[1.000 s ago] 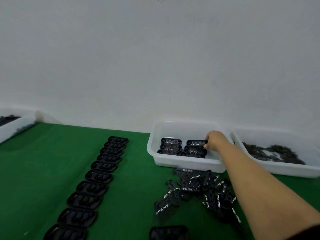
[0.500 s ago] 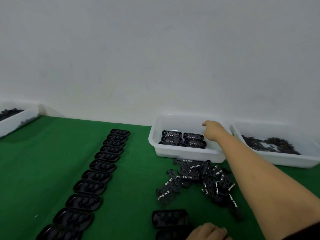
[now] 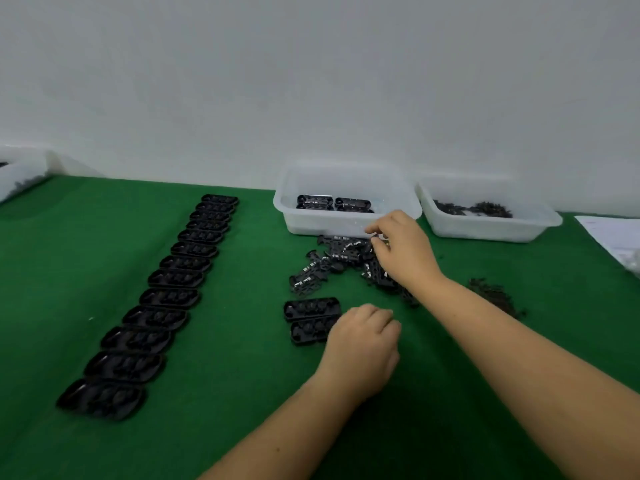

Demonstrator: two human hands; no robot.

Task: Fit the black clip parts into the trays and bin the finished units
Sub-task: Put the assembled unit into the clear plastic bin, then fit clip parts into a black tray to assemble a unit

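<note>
Against the back edge of the green felt table (image 3: pixel 225 393), our white plastic bin (image 3: pixel 322 223) holds only a few finished units (image 3: pixel 334 203). Our right hand (image 3: pixel 403 251) curls over the loose black clip parts (image 3: pixel 332 258); we cannot tell its pinch. Our left hand (image 3: pixel 362 341), fingers curled, touches two black oval trays (image 3: pixel 308 318). Thirteen filled trays (image 3: pixel 162 299) wait along the left.

Both forearms bare, no sleeves, gloves, watch or rings; hands (image 3: pixel 363 344) bare too.
</note>
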